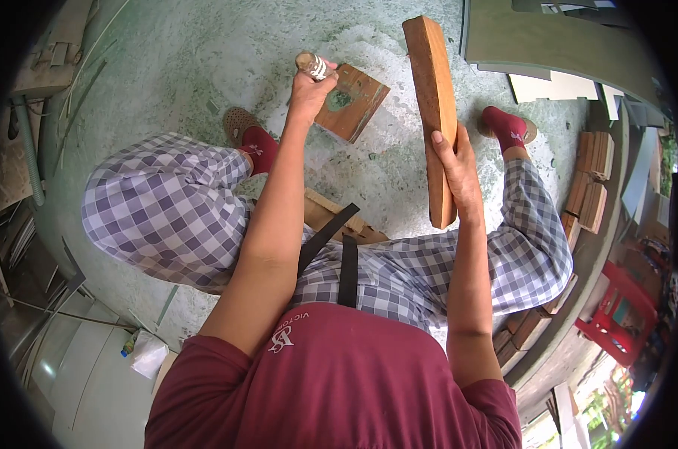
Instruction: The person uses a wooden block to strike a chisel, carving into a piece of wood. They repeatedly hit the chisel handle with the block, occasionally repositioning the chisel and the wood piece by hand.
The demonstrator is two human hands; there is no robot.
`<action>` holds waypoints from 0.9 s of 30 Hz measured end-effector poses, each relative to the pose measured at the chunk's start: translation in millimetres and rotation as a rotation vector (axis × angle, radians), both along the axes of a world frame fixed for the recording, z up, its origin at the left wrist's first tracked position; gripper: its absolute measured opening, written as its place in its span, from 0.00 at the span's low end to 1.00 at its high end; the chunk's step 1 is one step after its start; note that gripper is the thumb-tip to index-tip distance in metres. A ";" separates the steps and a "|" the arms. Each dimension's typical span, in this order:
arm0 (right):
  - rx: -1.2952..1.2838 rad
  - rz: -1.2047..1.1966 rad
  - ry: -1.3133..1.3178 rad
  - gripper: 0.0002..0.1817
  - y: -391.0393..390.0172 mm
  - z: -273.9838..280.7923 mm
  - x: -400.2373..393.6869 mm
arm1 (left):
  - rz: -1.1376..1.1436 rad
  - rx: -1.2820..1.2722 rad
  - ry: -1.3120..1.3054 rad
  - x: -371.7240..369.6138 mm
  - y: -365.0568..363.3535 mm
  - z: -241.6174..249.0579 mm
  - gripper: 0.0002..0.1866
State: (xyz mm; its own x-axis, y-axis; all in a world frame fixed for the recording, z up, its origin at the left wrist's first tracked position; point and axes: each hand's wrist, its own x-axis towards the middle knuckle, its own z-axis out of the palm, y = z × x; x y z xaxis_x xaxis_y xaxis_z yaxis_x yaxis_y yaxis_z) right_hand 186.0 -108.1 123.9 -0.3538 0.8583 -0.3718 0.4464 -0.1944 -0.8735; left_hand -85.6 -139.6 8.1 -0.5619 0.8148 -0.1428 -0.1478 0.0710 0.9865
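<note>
My left hand (309, 97) is closed around a small clear bottle (313, 66) with white lettering and a brownish end facing up. Just below and to the right of the bottle, a square brown wooden board (361, 101) lies on the floor, with a worn greenish patch at its near left part. My right hand (458, 168) grips a long, thick wooden bar (432, 97) near its lower part, thumb on the face toward me. That bar is held lengthwise, pointing away from me, and its lower end reaches toward my lap.
Under me is a low wooden seat (331, 217). Stacked wood blocks (593, 202) line the right side, with a red plastic chair (619, 310) behind them. A greenish panel (563, 37) stands at the upper right. Scrap wood and a hose (31, 150) are on the left.
</note>
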 end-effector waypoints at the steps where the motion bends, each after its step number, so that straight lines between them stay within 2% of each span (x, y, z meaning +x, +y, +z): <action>1: -0.003 0.002 -0.005 0.48 0.5 0.8 0.5 | 0.006 -0.013 0.017 -0.7 -0.2 -0.3 0.11; 10: -0.014 0.000 -0.015 0.49 -0.3 0.1 0.0 | -0.048 -0.032 0.112 -4.1 -1.0 -4.8 0.11; 27: -0.025 0.014 -0.022 0.47 -2.8 0.5 -1.1 | -0.108 -0.051 0.099 -4.8 -1.2 -5.9 0.12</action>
